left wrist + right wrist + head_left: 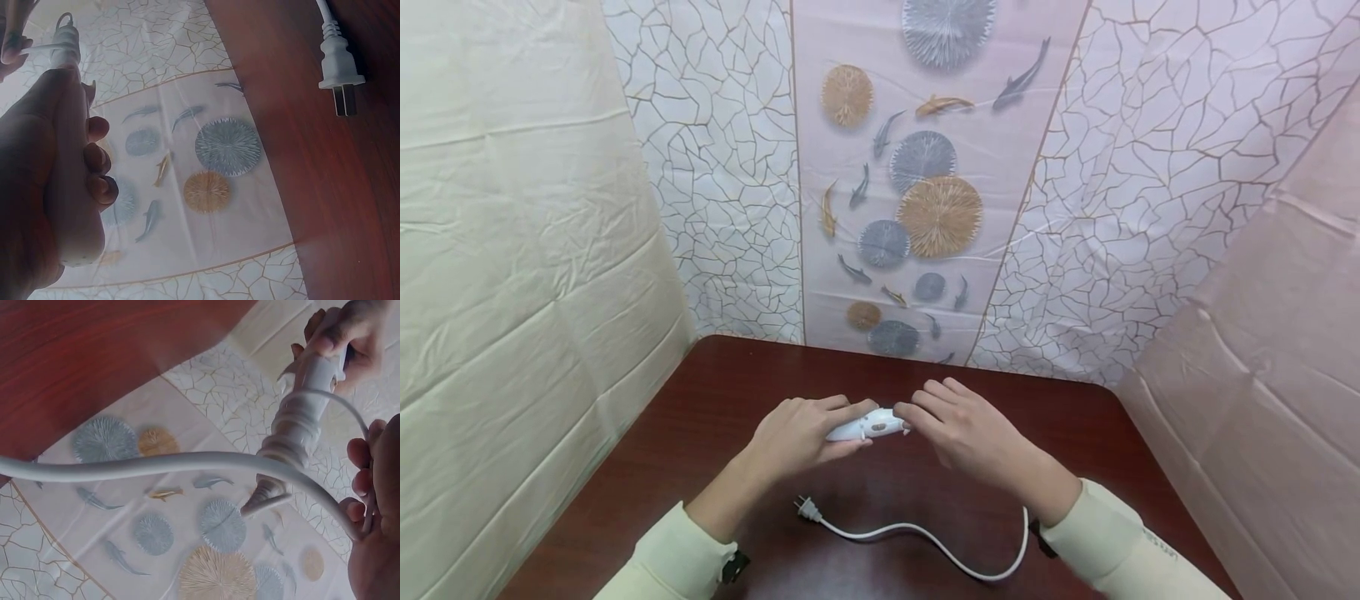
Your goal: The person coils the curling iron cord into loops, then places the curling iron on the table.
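Observation:
My left hand (790,432) grips a slim white corded appliance (850,430) above the table, fingers and thumb curled round its smooth body. Several turns of white cord (294,434) lie around its narrower end in the right wrist view. My right hand (973,433) is beside that end, its fingers curled round the cord, with one strand running from the wraps to the fingers. From that hand the loose cord (925,533) drops and curves over the table to a two-pin plug (807,508). The plug (340,62) shows large in the left wrist view. The appliance's exact kind does not show.
Beneath the hands is a dark red-brown table (737,375) with rounded far corners. Behind it hangs a patterned cloth (925,250) with fish and round motifs. Pale cloth walls (512,250) stand on both sides. Both forearms wear light sleeves (673,550) with dark wrist straps.

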`<state>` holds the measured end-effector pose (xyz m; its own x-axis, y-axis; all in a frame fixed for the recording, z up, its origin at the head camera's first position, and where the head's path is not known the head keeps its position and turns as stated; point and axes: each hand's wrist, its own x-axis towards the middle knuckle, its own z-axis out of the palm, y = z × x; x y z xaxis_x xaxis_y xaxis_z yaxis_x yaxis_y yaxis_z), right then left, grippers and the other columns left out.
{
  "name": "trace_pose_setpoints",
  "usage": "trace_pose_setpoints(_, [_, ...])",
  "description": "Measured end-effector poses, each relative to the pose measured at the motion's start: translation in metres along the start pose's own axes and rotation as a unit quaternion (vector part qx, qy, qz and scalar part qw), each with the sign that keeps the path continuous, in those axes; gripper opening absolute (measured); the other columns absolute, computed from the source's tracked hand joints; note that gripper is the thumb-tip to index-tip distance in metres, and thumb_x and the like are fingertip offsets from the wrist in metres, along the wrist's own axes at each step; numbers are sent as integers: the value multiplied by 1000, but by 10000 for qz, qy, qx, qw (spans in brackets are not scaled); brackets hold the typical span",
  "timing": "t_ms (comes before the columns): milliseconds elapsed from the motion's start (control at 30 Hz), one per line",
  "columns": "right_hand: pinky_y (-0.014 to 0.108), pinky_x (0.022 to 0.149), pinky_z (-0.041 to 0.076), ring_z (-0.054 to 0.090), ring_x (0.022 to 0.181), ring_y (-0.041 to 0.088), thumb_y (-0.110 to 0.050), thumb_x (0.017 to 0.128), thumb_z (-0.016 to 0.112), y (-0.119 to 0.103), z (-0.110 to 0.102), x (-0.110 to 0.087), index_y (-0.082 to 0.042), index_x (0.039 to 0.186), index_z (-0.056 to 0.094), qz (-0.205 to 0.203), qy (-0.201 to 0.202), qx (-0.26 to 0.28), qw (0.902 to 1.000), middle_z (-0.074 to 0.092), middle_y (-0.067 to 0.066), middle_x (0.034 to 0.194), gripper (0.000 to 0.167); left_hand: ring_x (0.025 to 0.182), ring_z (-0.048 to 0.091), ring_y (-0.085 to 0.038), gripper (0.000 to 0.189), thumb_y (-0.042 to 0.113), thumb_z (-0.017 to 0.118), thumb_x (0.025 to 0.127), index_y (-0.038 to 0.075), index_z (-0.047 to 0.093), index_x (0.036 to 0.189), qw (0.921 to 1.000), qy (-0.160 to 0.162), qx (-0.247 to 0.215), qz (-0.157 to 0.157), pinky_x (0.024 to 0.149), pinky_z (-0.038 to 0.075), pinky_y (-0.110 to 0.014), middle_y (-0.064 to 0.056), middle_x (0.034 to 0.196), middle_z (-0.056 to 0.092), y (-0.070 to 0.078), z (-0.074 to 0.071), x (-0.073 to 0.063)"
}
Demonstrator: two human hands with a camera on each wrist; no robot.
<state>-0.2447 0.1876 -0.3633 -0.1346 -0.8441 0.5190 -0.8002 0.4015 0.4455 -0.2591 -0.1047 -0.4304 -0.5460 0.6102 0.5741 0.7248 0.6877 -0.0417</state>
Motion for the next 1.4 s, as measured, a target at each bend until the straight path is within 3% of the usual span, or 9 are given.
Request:
trace_pose_setpoints(300, [34,80,56,66,86,18,-19,98,82,13,4,2,-9,123,71,243,121,426,9987,74,-1,100,29,60,61,-10,52,56,77,100,36,70,147,9995,-126,-148,252,55,49,-28,16,105,76,0,0,-3])
trace_pose_setpoints(733, [34,74,60,71,82,13,-33,88,91,30,6,0,-13,114,69,777,273,1044,9911,72,-4,94,40,57,54,-8,52,57,77,99,35,71,146,9971,151,70,743,53,47,-28,16,101,72,7,-8,0])
trace_pose_setpoints(933, [31,68,57,65,73,8,-41,85,93,36,1,-1,-17,107,67,1264,-99,1279,9836,70,-9,87,41,56,53,-7,52,57,79,98,34,72,144,9946,406,98,951,52,47,-28,16,99,71,8,-9,-1])
trace_pose_setpoints(1100, [26,64,48,52,68,2,-42,86,94,42,1,-4,-22,94,66,1742,-616,1789,9664,63,-15,77,35,57,55,-6,54,56,82,95,33,72,144,9908,642,133,1180,52,48,-27,16,98,71,8,-9,-1])
trace_pose_setpoints(1200, [23,62,46,50,66,-1,-37,86,95,45,3,-6,-24,84,66,1993,-823,2285,9494,62,-18,72,32,58,57,-6,56,55,84,94,33,72,144,9902,668,144,1217,52,49,-27,16,100,72,9,-9,-1])
trace_pose_setpoints(1300, [22,59,44,48,63,-3,-33,88,94,46,6,-9,-26,80,68,2327,-1047,2834,9244,62,-20,68,28,60,59,-5,57,53,86,93,34,72,145,9902,665,177,1214,53,50,-28,16,103,74,11,-10,-1])
trace_pose_setpoints(1400, [21,57,40,43,59,-3,-30,92,91,46,10,-12,-26,79,70,2687,-1229,3404,8926,59,-20,64,25,63,61,-5,56,53,85,94,34,72,145,9904,654,216,1196,54,50,-28,17,104,74,13,-11,-1])
